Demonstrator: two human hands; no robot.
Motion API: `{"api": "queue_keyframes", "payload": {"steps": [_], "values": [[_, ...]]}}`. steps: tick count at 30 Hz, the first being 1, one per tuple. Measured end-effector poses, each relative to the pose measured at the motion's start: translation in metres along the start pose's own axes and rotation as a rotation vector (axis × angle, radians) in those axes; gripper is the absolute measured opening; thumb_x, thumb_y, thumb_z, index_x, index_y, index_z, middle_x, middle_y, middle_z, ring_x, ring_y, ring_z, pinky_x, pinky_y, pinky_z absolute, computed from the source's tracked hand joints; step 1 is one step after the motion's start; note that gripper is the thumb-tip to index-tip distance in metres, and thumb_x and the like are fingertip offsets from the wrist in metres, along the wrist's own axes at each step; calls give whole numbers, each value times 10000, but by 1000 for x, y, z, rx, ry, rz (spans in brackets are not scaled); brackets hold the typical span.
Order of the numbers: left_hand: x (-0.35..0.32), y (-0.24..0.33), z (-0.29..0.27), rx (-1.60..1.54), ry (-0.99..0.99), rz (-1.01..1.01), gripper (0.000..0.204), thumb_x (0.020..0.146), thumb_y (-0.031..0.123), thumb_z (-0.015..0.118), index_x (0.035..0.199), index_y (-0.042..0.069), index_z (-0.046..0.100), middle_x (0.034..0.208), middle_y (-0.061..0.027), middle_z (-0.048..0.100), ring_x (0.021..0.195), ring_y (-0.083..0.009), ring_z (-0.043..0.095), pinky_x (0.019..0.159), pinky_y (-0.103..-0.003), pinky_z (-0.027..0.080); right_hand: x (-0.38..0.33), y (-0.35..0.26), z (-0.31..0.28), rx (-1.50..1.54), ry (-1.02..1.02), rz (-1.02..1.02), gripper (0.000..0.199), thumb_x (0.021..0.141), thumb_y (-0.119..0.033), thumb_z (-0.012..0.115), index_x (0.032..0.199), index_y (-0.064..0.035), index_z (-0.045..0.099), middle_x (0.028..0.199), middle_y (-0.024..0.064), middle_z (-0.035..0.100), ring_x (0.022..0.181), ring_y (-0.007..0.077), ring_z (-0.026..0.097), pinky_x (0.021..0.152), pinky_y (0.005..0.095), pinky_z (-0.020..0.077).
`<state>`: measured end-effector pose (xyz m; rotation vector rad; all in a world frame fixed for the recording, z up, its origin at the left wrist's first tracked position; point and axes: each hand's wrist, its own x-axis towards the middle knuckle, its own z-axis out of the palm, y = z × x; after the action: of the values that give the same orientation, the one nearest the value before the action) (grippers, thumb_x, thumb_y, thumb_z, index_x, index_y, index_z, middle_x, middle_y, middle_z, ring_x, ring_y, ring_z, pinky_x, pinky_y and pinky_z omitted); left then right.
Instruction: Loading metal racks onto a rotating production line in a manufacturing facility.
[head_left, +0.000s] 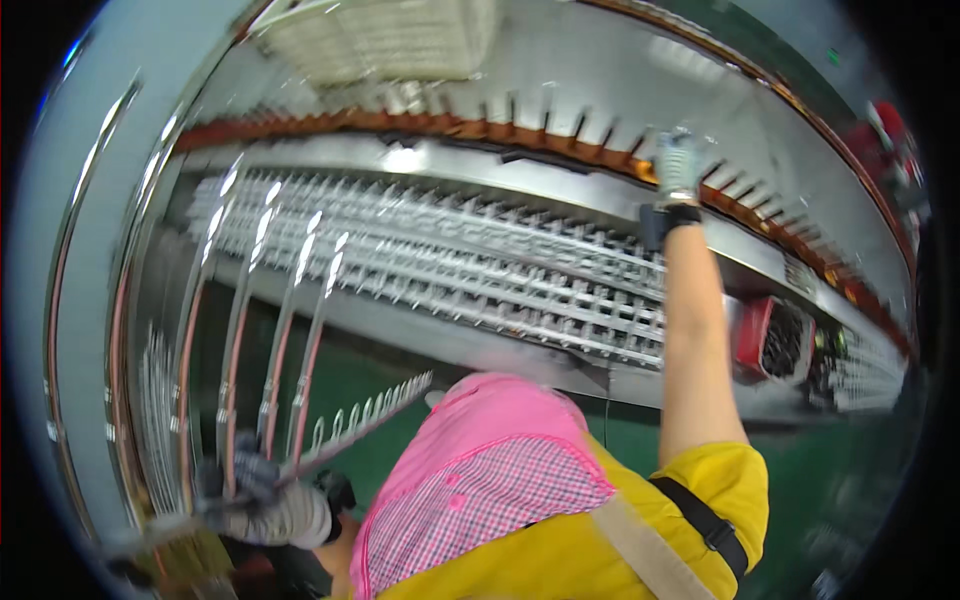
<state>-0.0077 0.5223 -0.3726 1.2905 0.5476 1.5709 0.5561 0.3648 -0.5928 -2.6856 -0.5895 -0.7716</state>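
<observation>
My left hand, in a pale glove, is at the lower left, closed around the near end of a metal bar with a row of loops. The bar slants up to the right beside the pink apron. My right arm reaches far across the bench, and the gloved right hand is over a long orange-brown rail with upright pegs. Blur hides the right fingers and anything they may hold. Between the hands and the rail lie several long silvery bars with rows of small prongs on the bench.
Upright shiny metal tubes stand close to my left hand. A cream plastic basket sits at the far left. Right of my right arm is a red container with dark pieces in it. Green floor shows below the bench.
</observation>
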Motion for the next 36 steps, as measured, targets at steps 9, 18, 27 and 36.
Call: {"api": "queue_keyframes", "payload": {"steps": [9,18,27,36], "values": [[14,1,5,47,-86,-7,487,837,419,415,990,-29,528,424,3,355,413,-139,394,622,-346,421,-60,-208,-211,1201,-818,-20,320,808,-199,513,1070,-15,505,892,30,555,754,103,516,676,254,427],[-11,-5,22,-21,-211,42,224,817,173,519,945,-11,511,688,-69,559,533,-141,546,496,-261,443,-198,-301,-249,1978,-1815,25,425,724,-406,591,909,-36,492,651,17,491,524,90,449,468,208,342],[-31,3,-7,296,110,319,331,797,296,540,895,-19,536,698,-116,543,593,-260,532,532,-325,408,-185,-360,-246,1957,-2165,193,336,795,-312,518,1031,-72,509,826,36,502,666,123,465,580,236,365],[-15,-6,19,233,12,316,255,827,250,513,854,-2,543,595,-52,532,506,-122,530,472,-250,418,-159,-344,-292,1749,-1931,-402,291,853,-277,413,869,-23,554,635,-33,457,552,53,351,502,183,282]]}}
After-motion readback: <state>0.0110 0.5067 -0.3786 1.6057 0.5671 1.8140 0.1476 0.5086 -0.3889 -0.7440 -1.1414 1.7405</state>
